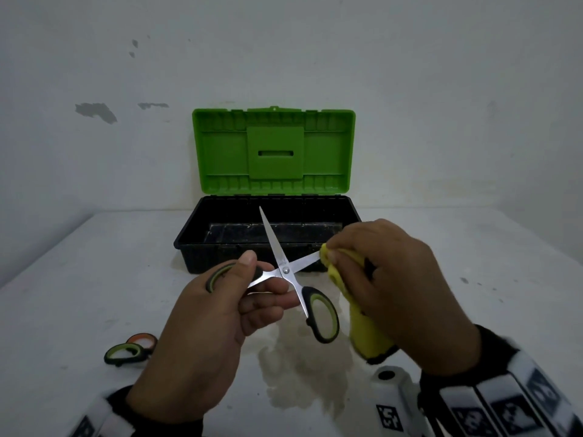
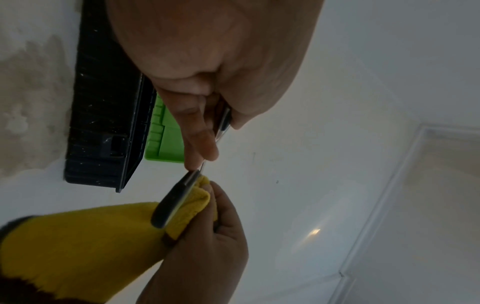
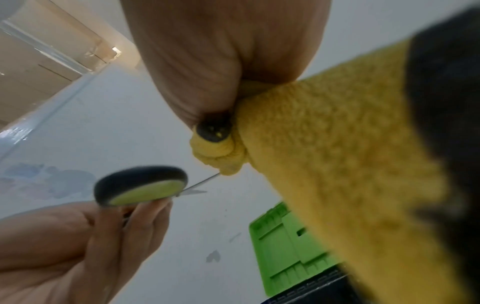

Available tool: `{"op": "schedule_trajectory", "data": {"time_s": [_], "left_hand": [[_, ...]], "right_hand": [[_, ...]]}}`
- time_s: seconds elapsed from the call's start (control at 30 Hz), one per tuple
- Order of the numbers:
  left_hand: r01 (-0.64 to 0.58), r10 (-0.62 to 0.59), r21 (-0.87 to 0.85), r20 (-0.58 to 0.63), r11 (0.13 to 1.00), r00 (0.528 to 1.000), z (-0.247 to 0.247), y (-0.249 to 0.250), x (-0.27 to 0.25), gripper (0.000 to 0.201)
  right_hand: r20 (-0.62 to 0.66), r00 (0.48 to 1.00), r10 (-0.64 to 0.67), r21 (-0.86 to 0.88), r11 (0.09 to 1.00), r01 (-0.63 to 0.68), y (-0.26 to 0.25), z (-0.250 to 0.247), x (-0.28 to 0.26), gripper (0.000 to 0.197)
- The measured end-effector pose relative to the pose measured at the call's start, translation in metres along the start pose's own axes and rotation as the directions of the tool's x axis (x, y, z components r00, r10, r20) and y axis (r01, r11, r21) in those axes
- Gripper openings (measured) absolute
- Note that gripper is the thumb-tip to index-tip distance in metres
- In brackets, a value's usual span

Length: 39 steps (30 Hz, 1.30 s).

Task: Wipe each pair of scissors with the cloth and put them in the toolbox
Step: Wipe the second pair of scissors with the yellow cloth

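My left hand (image 1: 220, 298) grips one handle of a pair of black-and-green scissors (image 1: 285, 270), blades spread wide, in front of the toolbox. One blade points up over the box; the other points right into the yellow cloth (image 1: 362, 320). My right hand (image 1: 388, 279) pinches the cloth around that blade's tip. The free handle (image 1: 321, 316) hangs low between the hands. In the left wrist view the cloth (image 2: 78, 246) folds round the blade (image 2: 176, 201). In the right wrist view the cloth (image 3: 337, 164) wraps the blade tip. The toolbox (image 1: 268, 234) stands open, black tray, green lid upright.
Two more scissors lie at the left front of the white table, one with green-lined handles (image 1: 124, 354), one with orange (image 1: 143, 339); my left wrist hides their blades. A wet stain (image 1: 303, 367) marks the table below the hands. A white wall stands close behind the toolbox.
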<state>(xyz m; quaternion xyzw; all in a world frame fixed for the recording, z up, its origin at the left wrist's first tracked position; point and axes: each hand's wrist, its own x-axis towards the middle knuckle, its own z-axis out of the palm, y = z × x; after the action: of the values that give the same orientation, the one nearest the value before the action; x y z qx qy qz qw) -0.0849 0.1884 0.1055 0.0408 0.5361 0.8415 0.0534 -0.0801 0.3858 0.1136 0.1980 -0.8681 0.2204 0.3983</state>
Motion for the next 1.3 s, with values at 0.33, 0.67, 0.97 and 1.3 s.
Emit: {"op": "schedule_trajectory", "data": {"time_s": [0.33,0.67,0.97,1.3], "left_hand": [[0.031,-0.031,-0.011,0.031,0.999,0.999,-0.006,0.001,0.004,0.035],[0.159,-0.176,0.128,0.142,0.979,0.974,-0.019,0.018,0.025,0.033],[0.131,-0.162,0.183,0.164,0.974,0.973,-0.017,0.021,0.045,0.019],[-0.035,0.030,0.135,0.037,0.990,0.999,-0.006,0.004,0.049,0.025]], "right_hand": [[-0.024,0.999,0.044,-0.037,0.998,-0.045,0.018,-0.003,-0.001,0.007],[0.275,0.862,0.425,0.342,0.795,-0.501,0.012,-0.041,0.003,0.012],[0.630,0.720,0.291,0.414,0.659,-0.628,-0.013,-0.006,-0.015,0.010],[0.568,0.754,0.331,0.510,0.578,-0.638,-0.029,0.018,-0.014,0.007]]}}
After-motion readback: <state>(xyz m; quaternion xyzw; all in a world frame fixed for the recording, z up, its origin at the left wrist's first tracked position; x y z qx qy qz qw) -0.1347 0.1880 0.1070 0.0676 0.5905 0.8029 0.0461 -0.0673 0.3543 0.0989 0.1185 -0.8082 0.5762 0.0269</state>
